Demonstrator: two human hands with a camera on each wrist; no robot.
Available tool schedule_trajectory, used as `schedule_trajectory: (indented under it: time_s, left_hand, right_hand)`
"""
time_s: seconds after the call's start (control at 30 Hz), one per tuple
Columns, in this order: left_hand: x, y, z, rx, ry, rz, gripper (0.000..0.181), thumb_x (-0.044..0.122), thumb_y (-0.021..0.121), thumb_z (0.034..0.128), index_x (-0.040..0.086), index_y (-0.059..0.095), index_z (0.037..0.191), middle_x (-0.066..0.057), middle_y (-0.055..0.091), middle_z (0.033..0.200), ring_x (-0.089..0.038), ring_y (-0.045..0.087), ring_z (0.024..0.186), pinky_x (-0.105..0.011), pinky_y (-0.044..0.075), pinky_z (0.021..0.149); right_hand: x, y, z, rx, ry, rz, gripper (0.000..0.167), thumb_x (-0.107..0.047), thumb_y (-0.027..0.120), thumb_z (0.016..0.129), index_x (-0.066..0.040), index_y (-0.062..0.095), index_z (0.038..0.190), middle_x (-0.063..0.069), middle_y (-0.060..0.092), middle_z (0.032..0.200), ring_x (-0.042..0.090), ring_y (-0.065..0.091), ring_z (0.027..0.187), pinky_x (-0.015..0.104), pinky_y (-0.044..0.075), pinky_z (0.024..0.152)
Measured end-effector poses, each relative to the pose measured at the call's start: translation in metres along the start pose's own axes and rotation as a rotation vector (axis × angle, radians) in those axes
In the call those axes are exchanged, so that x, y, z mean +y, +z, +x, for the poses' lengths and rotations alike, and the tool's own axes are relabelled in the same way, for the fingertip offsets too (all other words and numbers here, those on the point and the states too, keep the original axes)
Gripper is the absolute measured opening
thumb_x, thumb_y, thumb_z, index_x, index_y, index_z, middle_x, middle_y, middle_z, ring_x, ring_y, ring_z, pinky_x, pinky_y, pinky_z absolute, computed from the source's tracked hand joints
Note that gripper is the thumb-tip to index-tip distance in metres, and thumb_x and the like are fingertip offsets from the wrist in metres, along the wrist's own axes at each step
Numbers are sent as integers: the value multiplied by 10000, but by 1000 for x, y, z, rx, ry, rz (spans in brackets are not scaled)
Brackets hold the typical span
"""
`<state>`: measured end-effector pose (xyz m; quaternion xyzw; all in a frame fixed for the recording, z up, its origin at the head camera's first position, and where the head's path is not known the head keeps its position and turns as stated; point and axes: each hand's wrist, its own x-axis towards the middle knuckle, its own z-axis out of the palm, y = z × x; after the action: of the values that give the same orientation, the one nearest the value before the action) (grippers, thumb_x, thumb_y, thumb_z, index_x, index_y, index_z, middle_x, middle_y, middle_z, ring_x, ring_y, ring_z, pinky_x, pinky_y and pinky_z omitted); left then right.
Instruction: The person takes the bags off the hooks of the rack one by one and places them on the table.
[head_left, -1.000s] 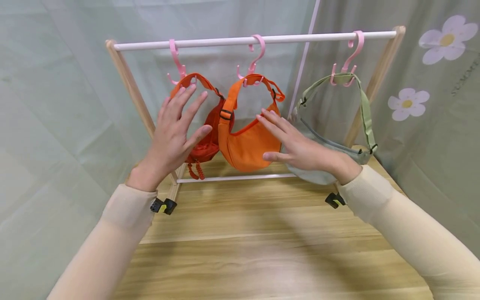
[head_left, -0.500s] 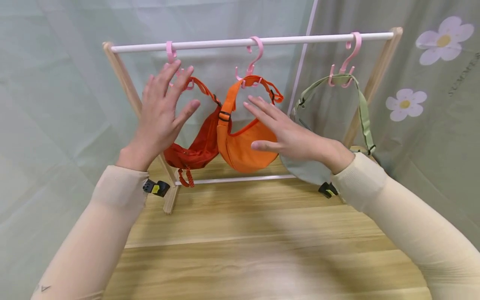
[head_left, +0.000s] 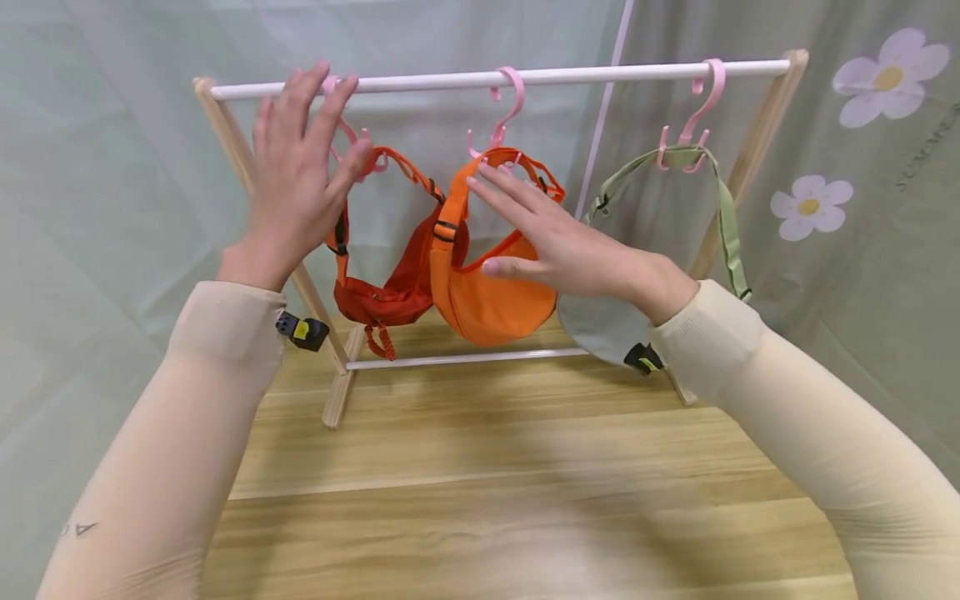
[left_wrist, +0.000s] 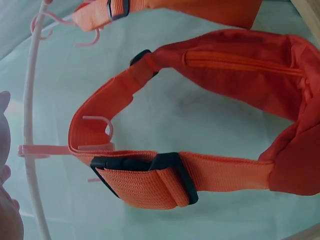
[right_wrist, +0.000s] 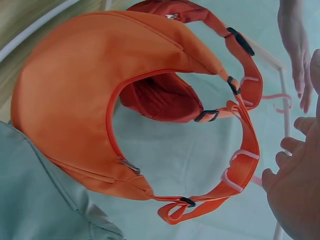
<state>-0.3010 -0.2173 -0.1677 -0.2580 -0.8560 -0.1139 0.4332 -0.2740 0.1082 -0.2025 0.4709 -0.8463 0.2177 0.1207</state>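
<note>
My left hand [head_left: 296,171] is raised in front of the left pink hook [head_left: 347,129], fingers straight and level with the white rod; I cannot tell if it touches. From that hook hangs a red bag [head_left: 397,292] by its orange strap [left_wrist: 145,185]. My right hand [head_left: 562,237] is spread in front of the orange crescent bag [head_left: 495,308], which hangs on the middle pink hook [head_left: 512,100]. In the right wrist view the right hand [right_wrist: 297,185] appears apart from the orange bag [right_wrist: 75,90]. Neither hand holds anything.
The white rod [head_left: 435,81] spans a wooden-legged rack standing on a wood-grain table [head_left: 465,500]. At right a grey-green bag [head_left: 603,329] hangs from a third pink hook [head_left: 705,100], partly hidden by my right arm. A curtain with flowers [head_left: 813,208] closes off the back.
My left hand has risen and moved left, from in front of the red bag up to the rod. My right hand has shifted slightly up and left. The red bag shows more fully.
</note>
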Motion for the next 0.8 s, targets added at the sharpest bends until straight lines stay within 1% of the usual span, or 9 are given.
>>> schedule_trajectory:
  time_s: [0.1, 0.2, 0.37, 0.47, 0.6, 0.7, 0.8]
  left_hand:
    - [-4, -2, 6, -36, -23, 22, 610, 440, 449, 1100, 185, 331, 1642, -114, 237, 1706, -300, 145, 1589, -459, -12, 1274]
    - [-7, -2, 11, -72, -40, 52, 623, 446, 448, 1099, 197, 304, 1652, -99, 212, 1716, -286, 124, 1594, -461, -26, 1274]
    - [-13, -2, 18, -99, -45, 90, 625, 454, 429, 1106, 195, 287, 1657, -103, 212, 1717, -290, 126, 1594, -480, -35, 1271]
    - [-17, -3, 21, -115, -48, 107, 627, 453, 432, 1108, 197, 280, 1659, -94, 213, 1718, -284, 125, 1595, -488, -44, 1269]
    - [-20, -5, 25, -148, -53, 114, 635, 444, 449, 1106, 204, 264, 1664, -77, 215, 1721, -275, 119, 1597, -482, -64, 1266]
    - [-22, -5, 28, -168, -45, 106, 629, 417, 466, 1108, 185, 273, 1661, -87, 266, 1702, -284, 166, 1585, -497, -53, 1267]
    - [-22, -3, 30, -176, -44, 90, 600, 382, 463, 1116, 162, 300, 1650, -99, 333, 1668, -297, 237, 1559, -518, -34, 1266]
  right_hand:
    - [-2, -2, 7, 11, -13, -8, 905, -438, 671, 1009, -224, 115, 1691, -70, -11, 1747, 114, 1, 1591, 452, 108, 1278]
    - [-4, -4, 14, 17, -21, -18, 903, -439, 670, 1007, -217, 123, 1691, -57, 10, 1746, 121, 36, 1589, 413, 130, 1276]
    - [-9, -8, 25, 2, -5, -17, 905, -484, 655, 1003, -261, 111, 1691, -60, 21, 1743, 129, 38, 1589, 413, 146, 1273]
    - [-12, -9, 31, -15, 15, -21, 899, -519, 633, 1006, -285, 98, 1690, -78, 15, 1741, 108, 2, 1589, 414, 126, 1275]
    - [-16, -11, 42, -44, 43, -37, 887, -548, 593, 1018, -286, 76, 1690, -64, 15, 1745, 108, -58, 1591, 387, 56, 1279]
    - [-19, -14, 51, -68, 78, -35, 879, -563, 571, 1023, -305, 57, 1687, -79, 2, 1744, 97, -70, 1588, 361, 45, 1276]
    - [-21, -16, 61, -76, 92, -33, 871, -565, 567, 1024, -294, 72, 1688, -71, 21, 1744, 97, -36, 1590, 355, 77, 1274]
